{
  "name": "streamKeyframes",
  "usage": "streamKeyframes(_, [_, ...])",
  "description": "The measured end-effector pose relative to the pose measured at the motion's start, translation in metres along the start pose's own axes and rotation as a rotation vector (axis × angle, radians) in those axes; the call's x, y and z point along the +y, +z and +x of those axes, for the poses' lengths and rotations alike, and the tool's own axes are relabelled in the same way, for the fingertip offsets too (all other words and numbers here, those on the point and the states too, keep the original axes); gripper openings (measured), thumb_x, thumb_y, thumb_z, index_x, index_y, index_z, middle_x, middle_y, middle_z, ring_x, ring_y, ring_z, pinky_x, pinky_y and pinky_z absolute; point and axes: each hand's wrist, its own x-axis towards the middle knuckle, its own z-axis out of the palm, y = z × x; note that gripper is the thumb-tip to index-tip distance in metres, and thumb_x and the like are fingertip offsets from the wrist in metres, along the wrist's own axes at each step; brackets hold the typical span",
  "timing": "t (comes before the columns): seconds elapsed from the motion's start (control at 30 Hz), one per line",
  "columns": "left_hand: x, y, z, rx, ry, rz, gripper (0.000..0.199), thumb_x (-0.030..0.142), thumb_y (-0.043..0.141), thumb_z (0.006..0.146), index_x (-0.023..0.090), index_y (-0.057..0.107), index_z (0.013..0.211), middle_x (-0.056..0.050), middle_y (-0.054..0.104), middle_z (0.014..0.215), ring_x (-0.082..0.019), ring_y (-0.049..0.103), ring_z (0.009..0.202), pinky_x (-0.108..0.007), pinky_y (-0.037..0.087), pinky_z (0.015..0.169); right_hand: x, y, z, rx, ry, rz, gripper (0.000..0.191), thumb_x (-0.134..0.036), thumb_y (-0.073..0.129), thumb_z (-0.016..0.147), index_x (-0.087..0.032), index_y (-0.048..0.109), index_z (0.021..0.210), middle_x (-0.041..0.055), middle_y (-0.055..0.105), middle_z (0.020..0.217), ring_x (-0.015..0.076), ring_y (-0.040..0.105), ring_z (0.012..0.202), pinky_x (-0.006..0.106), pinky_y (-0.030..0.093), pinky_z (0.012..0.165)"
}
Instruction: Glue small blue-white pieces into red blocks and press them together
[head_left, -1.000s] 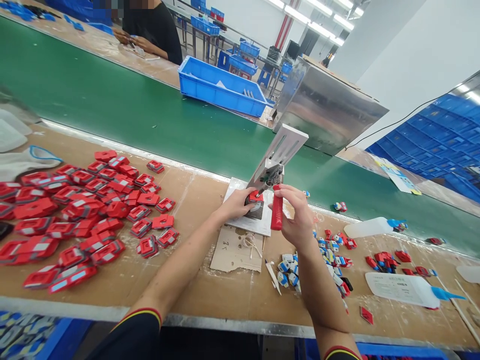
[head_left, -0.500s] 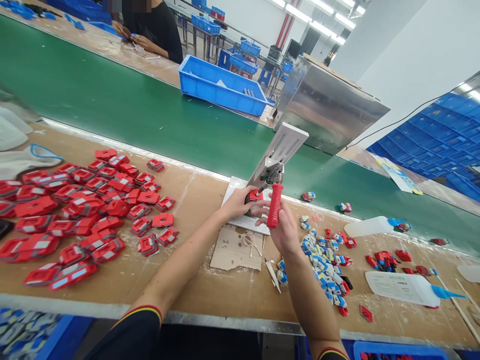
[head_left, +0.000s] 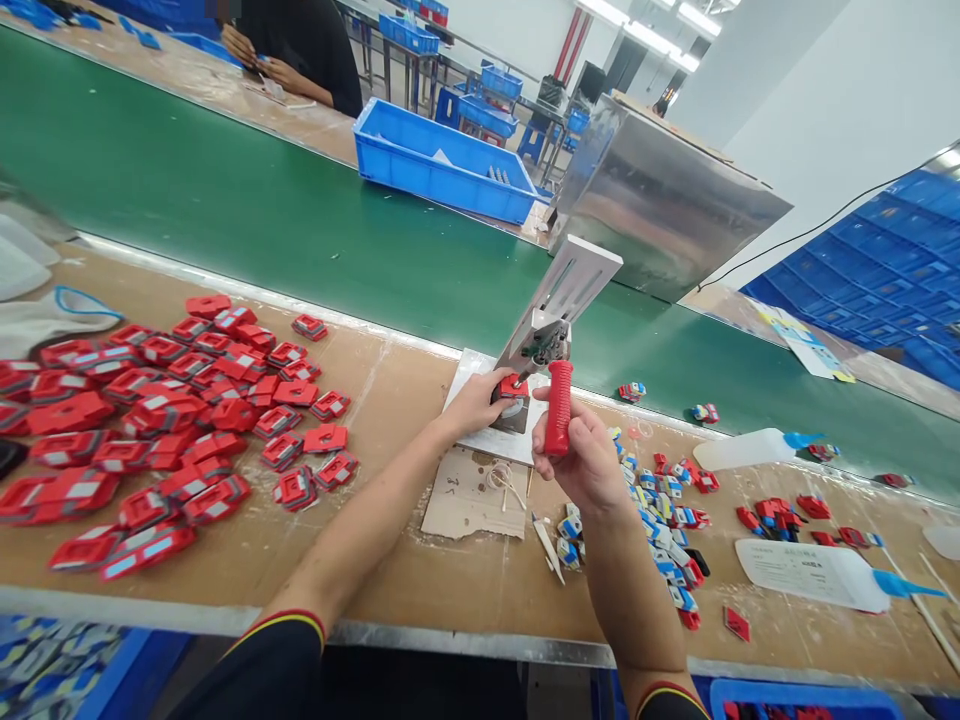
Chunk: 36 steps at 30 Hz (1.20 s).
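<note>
A toggle clamp press with a slotted metal upright stands on a white base plate. My left hand is closed on a small red plastic part, keeping it beneath the clamp's tip on a dark block. The fingers partly cover that part. On the right, my right hand is curled around the clamp's red ribbed handle, which hangs downward. Below the base lies a torn piece of cardboard with rubber bands on it.
Many red plastic parts are heaped at the left. Small blue-and-white parts lie right of my forearm, near white squeeze bottles. Beyond runs a green conveyor belt, with a blue crate and a co-worker across it.
My right hand's fingers, spread beside the handle before, have closed around it. The handle sits slightly farther right in view. My left hand stays at the red part.
</note>
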Motion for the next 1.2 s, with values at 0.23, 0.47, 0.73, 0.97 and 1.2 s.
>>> streamKeyframes(0.23, [-0.001,0.001,0.001,0.006,-0.008,0.017,0.044,0.019,0.070,0.089,0.014,0.066,0.133,-0.011,0.080,0.116,-0.027,0.075,0.107,-0.039,0.057,0.100,-0.022,0.010,-0.002,-0.014,0.002,-0.016,0.056,-0.068,0.081,0.081,-0.022,0.067,0.109,-0.0059,0.061,0.064,0.0070,0.051,0.042,0.017,0.040,0.035])
streamKeyframes(0.47, [-0.003,0.002,0.002,0.018,-0.006,0.009,0.044,0.020,0.072,0.089,0.015,0.066,0.133,-0.011,0.080,0.119,-0.027,0.075,0.109,-0.040,0.057,0.102,-0.016,0.007,-0.006,0.009,0.044,-0.024,0.062,-0.069,0.081,0.079,-0.022,0.066,0.117,-0.0058,0.060,0.065,0.0075,0.052,0.042,0.018,0.039,0.036])
streamKeyframes(0.73, [-0.003,0.002,0.001,0.012,0.016,0.001,0.043,0.021,0.072,0.090,0.016,0.066,0.132,-0.010,0.080,0.114,-0.026,0.075,0.104,-0.040,0.058,0.098,0.002,-0.001,-0.004,0.027,0.068,-0.061,0.063,-0.064,0.087,0.074,-0.025,0.063,0.117,-0.0040,0.067,0.070,0.0108,0.059,0.049,0.021,0.044,0.041])
streamKeyframes(0.97, [-0.005,0.003,0.001,0.019,0.048,0.012,0.038,0.024,0.071,0.092,0.016,0.066,0.129,-0.008,0.079,0.110,-0.024,0.075,0.099,-0.038,0.057,0.094,-0.002,0.002,0.001,-0.015,0.027,-0.185,0.066,-0.069,0.083,0.077,-0.023,0.063,0.119,-0.0055,0.062,0.065,0.0120,0.059,0.050,0.022,0.043,0.044])
streamKeyframes(1.2, [-0.002,0.003,0.000,0.029,0.040,0.034,0.039,0.026,0.071,0.092,0.015,0.067,0.130,-0.009,0.080,0.112,-0.024,0.075,0.101,-0.038,0.057,0.097,-0.009,0.005,0.000,0.028,0.033,-0.144,0.064,-0.067,0.088,0.071,-0.023,0.065,0.111,-0.0061,0.064,0.063,0.0096,0.056,0.047,0.021,0.043,0.042])
